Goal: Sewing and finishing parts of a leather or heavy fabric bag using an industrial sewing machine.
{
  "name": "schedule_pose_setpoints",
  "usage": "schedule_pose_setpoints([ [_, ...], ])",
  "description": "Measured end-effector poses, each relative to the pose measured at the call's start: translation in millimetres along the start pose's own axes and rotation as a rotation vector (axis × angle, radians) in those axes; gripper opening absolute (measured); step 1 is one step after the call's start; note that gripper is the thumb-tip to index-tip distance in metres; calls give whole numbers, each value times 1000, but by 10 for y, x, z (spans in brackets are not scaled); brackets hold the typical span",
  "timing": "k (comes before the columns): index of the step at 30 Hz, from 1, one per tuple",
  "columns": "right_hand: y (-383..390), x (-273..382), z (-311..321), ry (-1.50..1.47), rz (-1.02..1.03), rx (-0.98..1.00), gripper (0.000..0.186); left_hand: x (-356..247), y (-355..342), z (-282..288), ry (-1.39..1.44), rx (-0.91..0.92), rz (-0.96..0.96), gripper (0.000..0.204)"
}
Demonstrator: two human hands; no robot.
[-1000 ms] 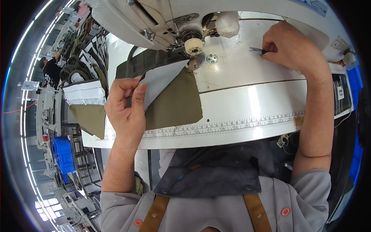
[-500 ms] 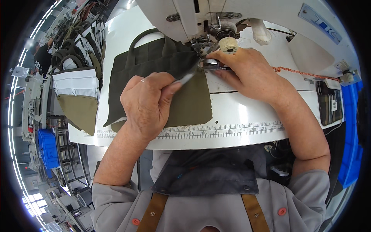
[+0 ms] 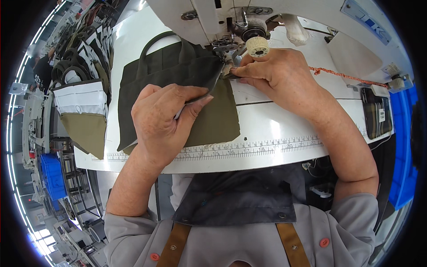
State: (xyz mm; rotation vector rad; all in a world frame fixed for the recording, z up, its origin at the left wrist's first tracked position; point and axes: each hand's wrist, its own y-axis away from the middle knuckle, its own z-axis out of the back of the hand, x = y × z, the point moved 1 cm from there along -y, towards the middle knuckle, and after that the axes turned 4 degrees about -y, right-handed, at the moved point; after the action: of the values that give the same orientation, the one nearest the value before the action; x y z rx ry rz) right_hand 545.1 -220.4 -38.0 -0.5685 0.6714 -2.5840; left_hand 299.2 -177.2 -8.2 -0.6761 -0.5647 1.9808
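A dark green fabric bag panel with a loop handle [image 3: 153, 66] lies under the head of a sewing machine [image 3: 227, 42]. Beneath it is an olive fabric panel [image 3: 218, 118], whose lower part shows. My left hand [image 3: 162, 115] pinches the dark panel's near edge between thumb and fingers, lifting it so a pale underside shows. My right hand [image 3: 280, 75] is beside the needle area, thumb and forefinger closed together at the presser foot [image 3: 226, 62]. What sits in those fingertips is small and dark, and I cannot make it out.
Stacked bag pieces [image 3: 80, 102] in white, olive and dark green lie at the left. A printed ruler [image 3: 253, 149] runs along the table's near edge. A phone-like plaid item [image 3: 377, 113] lies at the right, near an orange twisted cord [image 3: 342, 78]. A blue bin [image 3: 402, 151] stands beyond.
My left fingers have opened slightly along the lifted edge. The shiny metal piece by my right fingers no longer shows, and those fingertips have closed nearer the presser foot. The view has shifted slightly.
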Motion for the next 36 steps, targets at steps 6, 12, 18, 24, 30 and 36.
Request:
schedule_pose_setpoints([
  [6, -10, 60, -11, 198, 60, 58, 21, -73, -46, 92, -35, 415, -196, 21],
  [12, 11, 69, -22, 175, 54, 33, 16, -131, -208, 48, 98, 740, -63, 50],
  [18, 32, 52, -44, 137, 67, -11, 13, 49, 25, -241, 10, 538, -121, 100],
  [24, 37, 56, -52, 195, 75, -11, 13, 88, 66, -234, 18, 545, -141, 90],
  [30, 74, 3, 40, 68, -27, -7, 20, 101, 74, -270, -27, 520, -118, 67],
  [36, 93, 39, -17, -20, -8, 176, 35, 201, 75, -229, 32, 490, -109, 65],
])
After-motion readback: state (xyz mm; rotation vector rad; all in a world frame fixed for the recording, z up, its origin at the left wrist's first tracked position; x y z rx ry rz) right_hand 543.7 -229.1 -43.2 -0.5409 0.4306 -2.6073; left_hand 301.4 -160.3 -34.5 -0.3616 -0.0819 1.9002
